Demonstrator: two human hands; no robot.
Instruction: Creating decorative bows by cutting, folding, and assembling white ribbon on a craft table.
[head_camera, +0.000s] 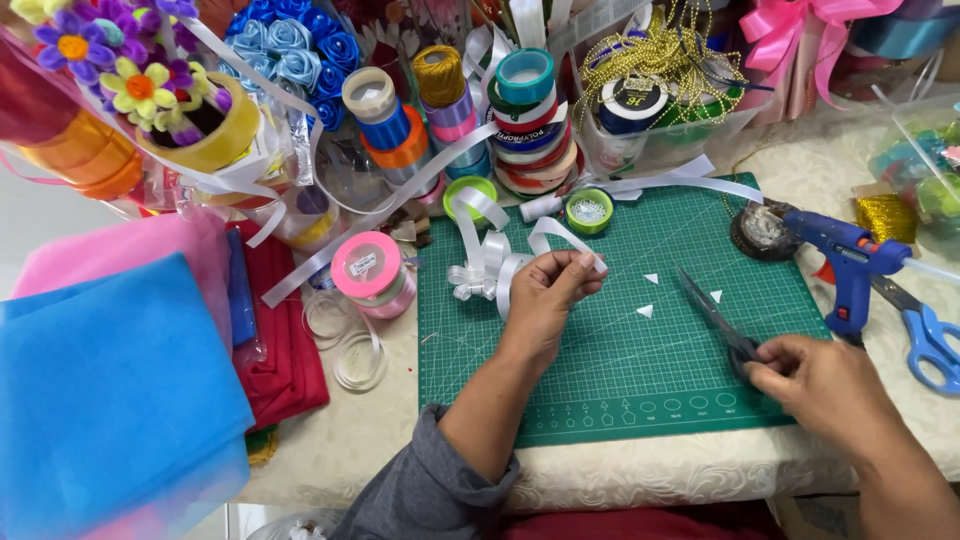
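Note:
My left hand holds a loop of white satin ribbon over the green cutting mat, fingers pinched on the strip. More of the ribbon curls in a small pile just left of the hand. My right hand grips dark scissors by the handles, blades pointing up-left over the mat. Three small white ribbon snippets lie on the mat between the hands.
Stacked ribbon spools and a pink roll stand behind and left of the mat. A blue glue gun and blue-handled scissors lie at right. Blue and pink tulle and red cloth cover the left.

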